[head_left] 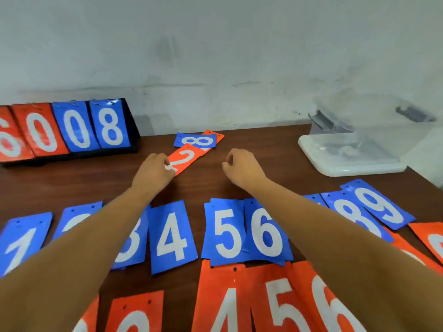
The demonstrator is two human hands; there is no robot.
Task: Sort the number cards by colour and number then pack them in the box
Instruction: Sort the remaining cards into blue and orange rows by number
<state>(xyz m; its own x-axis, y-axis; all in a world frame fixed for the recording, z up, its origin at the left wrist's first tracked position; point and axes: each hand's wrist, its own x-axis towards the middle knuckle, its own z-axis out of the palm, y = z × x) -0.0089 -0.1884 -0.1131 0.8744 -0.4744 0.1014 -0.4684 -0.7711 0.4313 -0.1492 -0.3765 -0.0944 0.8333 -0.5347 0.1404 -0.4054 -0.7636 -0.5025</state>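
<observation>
My left hand (153, 172) pinches the near end of an orange card marked 2 (188, 157), which lies slanted on the brown table (72, 183). Behind it lies a blue 8 card (195, 140) on top of another orange card (215, 135). My right hand (241, 167) hovers to the right of the orange 2, fingers curled, holding nothing. A row of blue cards runs across the near table: 1 (21, 240), 4 (171, 236), 5 (225, 232), 6 (266, 234), 8 (354, 216), 9 (381, 204). Orange cards 4 (225, 305) and 5 (280, 300) lie in front of them.
A clear plastic box (366, 130) stands on its white lid (345, 164) at the back right. A black flip scoreboard (69, 130) showing orange 6, 0 and blue 0, 8 stands at the back left against the grey wall.
</observation>
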